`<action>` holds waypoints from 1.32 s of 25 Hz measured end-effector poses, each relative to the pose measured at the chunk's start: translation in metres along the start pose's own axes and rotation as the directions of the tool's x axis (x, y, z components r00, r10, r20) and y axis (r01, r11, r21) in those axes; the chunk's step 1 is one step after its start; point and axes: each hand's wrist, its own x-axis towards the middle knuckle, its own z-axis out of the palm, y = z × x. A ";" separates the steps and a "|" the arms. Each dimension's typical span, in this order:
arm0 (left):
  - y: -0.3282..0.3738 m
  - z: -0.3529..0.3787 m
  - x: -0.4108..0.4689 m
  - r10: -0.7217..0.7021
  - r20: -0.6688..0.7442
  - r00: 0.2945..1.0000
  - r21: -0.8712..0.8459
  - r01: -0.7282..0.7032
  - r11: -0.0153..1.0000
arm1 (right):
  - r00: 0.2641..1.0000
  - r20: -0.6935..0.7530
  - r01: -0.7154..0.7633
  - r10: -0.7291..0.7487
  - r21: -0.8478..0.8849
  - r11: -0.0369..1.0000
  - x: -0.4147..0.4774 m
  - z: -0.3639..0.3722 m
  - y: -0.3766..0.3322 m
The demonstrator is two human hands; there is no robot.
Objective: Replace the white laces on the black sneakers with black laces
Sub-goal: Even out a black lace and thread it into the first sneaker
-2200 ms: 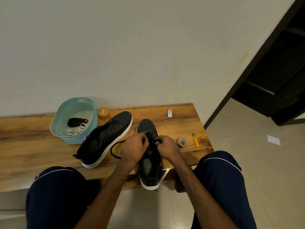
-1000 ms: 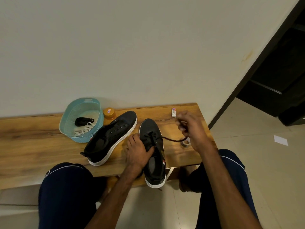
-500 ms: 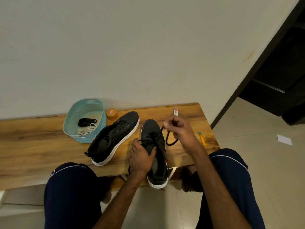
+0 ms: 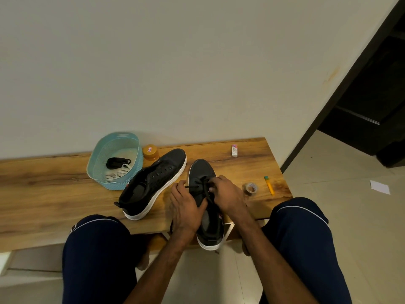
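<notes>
Two black sneakers with white soles lie on the wooden bench (image 4: 43,194). The left sneaker (image 4: 153,183) has bare eyelets and no lace. The right sneaker (image 4: 206,207) hangs over the bench's front edge and carries a black lace (image 4: 200,185) through its front eyelets. My left hand (image 4: 186,207) grips this sneaker's left side, thumb over the tongue. My right hand (image 4: 225,194) pinches the black lace at the eyelets on the right side.
A teal basket (image 4: 98,165) at the back left holds a bundled black lace (image 4: 117,162) and white laces (image 4: 119,172). An orange jar (image 4: 150,152), a small white box (image 4: 234,150), a tape roll (image 4: 251,188) and an orange pen (image 4: 269,185) lie on the bench. My knees flank the shoe.
My right hand, which had pulled the black lace out to the right, has come back to the eyelets. My left hand has kept its grip on the right sneaker.
</notes>
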 end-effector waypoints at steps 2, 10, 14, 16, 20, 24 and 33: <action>-0.003 0.000 0.000 -0.019 0.005 1.000 0.022 0.019 1.000 | 0.996 0.007 -0.085 0.086 -0.044 0.995 0.000 -0.002 0.000; -0.003 -0.001 -0.002 -0.056 0.065 0.996 -0.004 0.056 0.998 | 0.993 0.090 -0.006 -0.081 0.706 0.708 -0.025 -0.097 0.009; 0.000 -0.007 0.000 -0.016 0.157 0.988 0.016 0.014 1.000 | 0.911 0.339 -0.165 0.234 -0.220 0.961 -0.022 -0.067 0.025; 0.004 -0.012 0.002 0.027 0.205 0.978 0.051 -0.038 0.998 | 0.948 0.217 -0.203 0.232 -0.148 0.968 -0.017 -0.050 0.011; 0.009 -0.018 0.000 0.102 0.244 0.964 0.094 -0.129 0.987 | 0.952 0.116 -0.284 0.283 -0.007 0.959 -0.008 -0.045 0.001; 0.012 -0.027 0.002 0.090 0.129 0.988 0.065 -0.099 0.993 | 0.942 0.174 -0.310 0.287 0.126 0.942 -0.009 -0.051 0.010; 0.011 -0.034 0.011 -0.081 0.226 0.971 -0.209 0.130 0.969 | 0.992 0.027 -0.120 0.121 0.437 0.891 -0.003 -0.021 -0.008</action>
